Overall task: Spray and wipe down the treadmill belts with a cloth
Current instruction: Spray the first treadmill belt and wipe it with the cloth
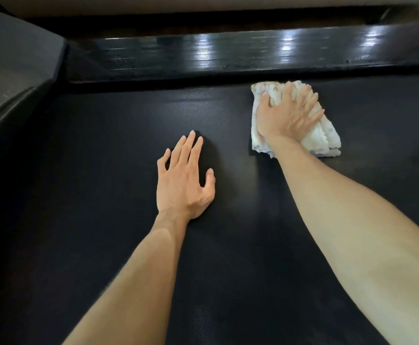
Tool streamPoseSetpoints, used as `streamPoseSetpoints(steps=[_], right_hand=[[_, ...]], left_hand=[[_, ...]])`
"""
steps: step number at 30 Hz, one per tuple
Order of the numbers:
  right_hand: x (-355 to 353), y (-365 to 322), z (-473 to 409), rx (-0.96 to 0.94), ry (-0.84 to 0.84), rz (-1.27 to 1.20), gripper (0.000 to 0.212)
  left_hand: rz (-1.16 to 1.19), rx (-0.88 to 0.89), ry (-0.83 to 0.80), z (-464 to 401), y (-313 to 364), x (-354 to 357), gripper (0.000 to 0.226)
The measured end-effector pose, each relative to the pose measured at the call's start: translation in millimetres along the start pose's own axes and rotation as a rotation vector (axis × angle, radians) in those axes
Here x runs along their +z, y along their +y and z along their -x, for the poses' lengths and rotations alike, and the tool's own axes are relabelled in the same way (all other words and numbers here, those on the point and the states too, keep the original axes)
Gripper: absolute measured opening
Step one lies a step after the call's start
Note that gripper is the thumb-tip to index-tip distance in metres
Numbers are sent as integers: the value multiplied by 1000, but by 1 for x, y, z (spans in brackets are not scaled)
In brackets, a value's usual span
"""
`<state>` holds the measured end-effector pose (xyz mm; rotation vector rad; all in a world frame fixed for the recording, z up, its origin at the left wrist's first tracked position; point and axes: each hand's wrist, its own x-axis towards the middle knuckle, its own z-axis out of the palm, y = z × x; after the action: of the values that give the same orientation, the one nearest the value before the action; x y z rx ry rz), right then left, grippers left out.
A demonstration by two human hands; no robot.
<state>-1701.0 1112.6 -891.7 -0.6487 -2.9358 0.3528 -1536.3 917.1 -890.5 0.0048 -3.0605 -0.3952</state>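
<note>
From the head camera, looking forward and down, the black treadmill belt point(133, 125) fills almost the whole picture, its fine woven texture catching a faint sheen. At about 1 o'clock from the middle of the view lies the cloth point(323, 138), a bunched white rag with some brownish soiling near its far edge, flat on the belt and close to the glossy side rail point(228, 56) that runs across at 12 o'clock. The right hand point(287, 114) lies on top of the cloth with fingers spread and straight, palm pressing it down onto the belt; it covers the rag rather than clutching it. The left hand point(183, 183), just left of centre, rests bare on the belt with fingers extended and a little fanned, thumb out to 3 o'clock, holding nothing; it looks to be bracing the person's weight. A grey plastic housing point(16, 70) rises at 10 o'clock. No spray bottle is in view.

The cloth looks soft, light and limp, so it should bunch or roll under the palm if pushed edge-first; a flat, spread hand across its middle, as here, seems the best hold, with the fingers reaching toward its leading edge. The belt's texture will likely drag on the fabric, so firm downward pressure is needed. The belt itself may slide on its rollers when pushed lengthwise.
</note>
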Motion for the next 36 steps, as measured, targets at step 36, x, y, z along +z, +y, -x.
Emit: streamPoseSetpoints(steps=[36], right_hand=[[-27, 49, 54, -379, -51, -23, 57]], left_hand=[[29, 5, 30, 0, -1, -1, 72]])
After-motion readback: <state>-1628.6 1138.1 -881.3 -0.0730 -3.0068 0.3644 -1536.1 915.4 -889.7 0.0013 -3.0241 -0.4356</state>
